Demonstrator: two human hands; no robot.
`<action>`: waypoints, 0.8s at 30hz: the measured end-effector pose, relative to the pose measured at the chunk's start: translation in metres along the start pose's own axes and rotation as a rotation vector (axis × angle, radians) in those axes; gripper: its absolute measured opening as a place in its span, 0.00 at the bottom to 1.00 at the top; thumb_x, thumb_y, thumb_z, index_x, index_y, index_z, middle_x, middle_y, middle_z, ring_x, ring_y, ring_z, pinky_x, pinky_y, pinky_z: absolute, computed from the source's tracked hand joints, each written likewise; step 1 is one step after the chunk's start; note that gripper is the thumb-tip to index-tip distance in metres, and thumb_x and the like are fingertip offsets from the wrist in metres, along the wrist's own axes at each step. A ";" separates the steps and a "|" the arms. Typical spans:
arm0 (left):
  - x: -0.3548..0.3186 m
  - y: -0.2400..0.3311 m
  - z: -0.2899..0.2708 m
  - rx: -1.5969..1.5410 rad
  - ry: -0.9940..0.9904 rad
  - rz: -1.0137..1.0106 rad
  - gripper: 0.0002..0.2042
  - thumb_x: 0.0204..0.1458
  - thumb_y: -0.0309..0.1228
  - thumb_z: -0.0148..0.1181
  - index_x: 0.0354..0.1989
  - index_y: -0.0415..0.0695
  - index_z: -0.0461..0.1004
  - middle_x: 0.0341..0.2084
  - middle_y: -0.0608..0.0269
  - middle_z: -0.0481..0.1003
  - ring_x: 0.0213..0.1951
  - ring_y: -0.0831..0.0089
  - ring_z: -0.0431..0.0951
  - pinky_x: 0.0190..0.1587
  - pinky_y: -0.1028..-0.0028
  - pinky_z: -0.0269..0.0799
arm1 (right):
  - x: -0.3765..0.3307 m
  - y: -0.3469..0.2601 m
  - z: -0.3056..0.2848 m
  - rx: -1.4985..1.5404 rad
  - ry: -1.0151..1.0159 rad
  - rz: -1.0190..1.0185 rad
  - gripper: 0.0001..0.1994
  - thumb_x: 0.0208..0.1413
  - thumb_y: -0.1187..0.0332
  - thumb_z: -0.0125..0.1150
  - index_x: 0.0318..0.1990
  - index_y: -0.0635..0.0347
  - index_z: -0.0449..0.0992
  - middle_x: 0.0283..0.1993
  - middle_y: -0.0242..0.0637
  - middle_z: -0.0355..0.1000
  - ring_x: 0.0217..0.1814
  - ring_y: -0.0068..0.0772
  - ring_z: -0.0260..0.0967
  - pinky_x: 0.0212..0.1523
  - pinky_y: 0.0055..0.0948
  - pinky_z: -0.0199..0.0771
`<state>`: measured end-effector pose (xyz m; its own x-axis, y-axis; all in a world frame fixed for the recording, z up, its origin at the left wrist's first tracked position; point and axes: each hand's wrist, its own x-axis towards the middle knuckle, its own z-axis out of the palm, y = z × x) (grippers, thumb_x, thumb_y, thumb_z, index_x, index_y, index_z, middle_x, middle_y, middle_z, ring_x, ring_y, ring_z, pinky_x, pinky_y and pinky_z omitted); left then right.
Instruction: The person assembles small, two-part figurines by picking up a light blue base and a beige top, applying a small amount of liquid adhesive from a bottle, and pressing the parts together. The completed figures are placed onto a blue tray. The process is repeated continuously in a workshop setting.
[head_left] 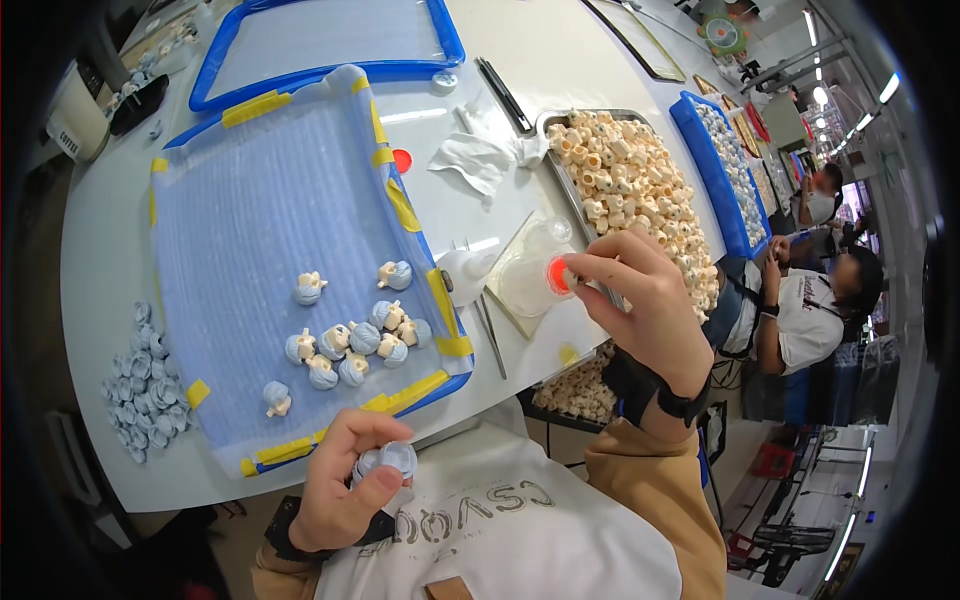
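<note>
Blue-grey cap (388, 460) gripped in left hand (340, 490)

The left hand (345, 480) sits low and close to the body, its forearm coming up from the lower edge with a dark band at the wrist; the fingers (365, 428) curl inward over the palm and the thumb presses across from below, so the hand is closed in a grip. The right hand (640, 300) is raised higher and further out, its forearm in a tan sleeve rising from the lower right with a dark strap at the wrist. Its fingers (600, 268) point left, pinched together with the thumb.
</note>
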<state>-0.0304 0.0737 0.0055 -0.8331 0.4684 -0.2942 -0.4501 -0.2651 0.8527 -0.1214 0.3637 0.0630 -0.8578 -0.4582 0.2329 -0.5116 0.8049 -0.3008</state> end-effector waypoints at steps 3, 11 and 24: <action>0.002 -0.004 -0.002 -0.016 0.018 0.026 0.20 0.50 0.33 0.54 0.49 0.36 0.61 0.29 0.62 0.70 0.31 0.82 0.68 0.35 0.83 0.63 | -0.003 0.001 0.007 0.021 0.075 0.016 0.10 0.39 0.78 0.62 0.34 0.61 0.75 0.30 0.36 0.67 0.32 0.36 0.65 0.32 0.29 0.67; 0.005 0.005 0.003 -0.024 -0.042 0.026 0.18 0.53 0.32 0.51 0.50 0.35 0.65 0.34 0.62 0.70 0.35 0.82 0.68 0.38 0.82 0.63 | -0.030 -0.014 0.043 0.243 0.515 0.196 0.14 0.35 0.82 0.63 0.35 0.63 0.75 0.32 0.37 0.70 0.32 0.33 0.67 0.32 0.26 0.67; 0.006 0.005 0.007 -0.063 -0.060 0.094 0.16 0.55 0.35 0.49 0.44 0.35 0.62 0.35 0.58 0.70 0.32 0.81 0.69 0.35 0.82 0.65 | -0.017 -0.089 0.059 0.600 0.255 -0.344 0.18 0.34 0.78 0.64 0.39 0.65 0.75 0.34 0.37 0.70 0.31 0.33 0.67 0.30 0.27 0.68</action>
<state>-0.0355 0.0812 0.0108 -0.8527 0.4880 -0.1863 -0.3917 -0.3615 0.8461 -0.0643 0.2770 0.0313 -0.6433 -0.4871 0.5907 -0.7514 0.2532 -0.6094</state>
